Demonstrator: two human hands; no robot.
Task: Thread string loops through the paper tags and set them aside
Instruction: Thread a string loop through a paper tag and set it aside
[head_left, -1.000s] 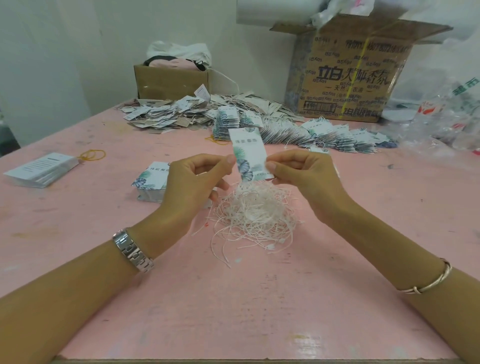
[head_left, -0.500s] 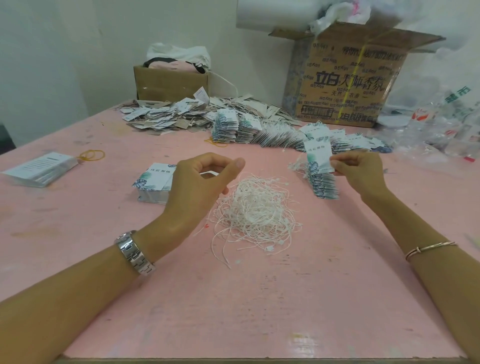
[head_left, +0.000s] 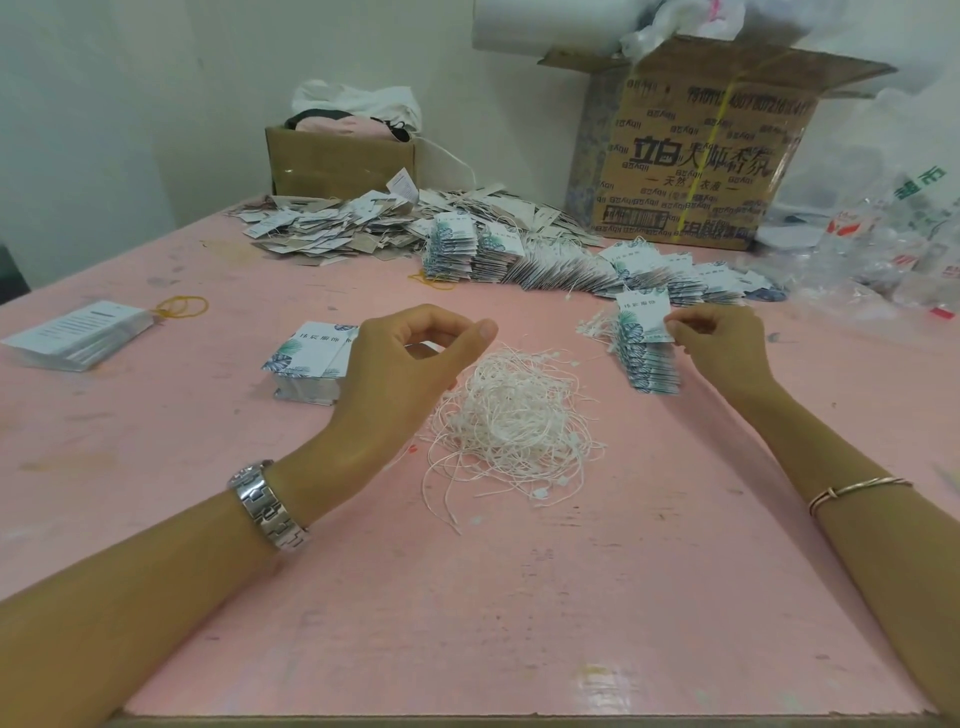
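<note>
A tangle of white string loops (head_left: 511, 415) lies in the middle of the pink table (head_left: 467, 597). My right hand (head_left: 717, 345) pinches a white paper tag with a leaf print (head_left: 641, 319) over a leaning row of threaded tags (head_left: 649, 366) right of the strings. My left hand (head_left: 400, 374) hovers left of the strings, fingers curled with thumb near forefinger, holding nothing I can see. A stack of unthreaded tags (head_left: 311, 364) sits just behind and left of that hand.
Long rows of finished tags (head_left: 571, 265) and a heap of grey-white tags (head_left: 337, 228) lie further back. Two cardboard boxes (head_left: 691, 150) (head_left: 337, 161) stand against the wall. A stack of white cards (head_left: 78, 335) and yellow rubber bands (head_left: 182, 306) lie far left; plastic bags (head_left: 883, 249) at right.
My right hand carried the tag from the middle over to the row at the right. My left hand let go of it and stayed by the strings.
</note>
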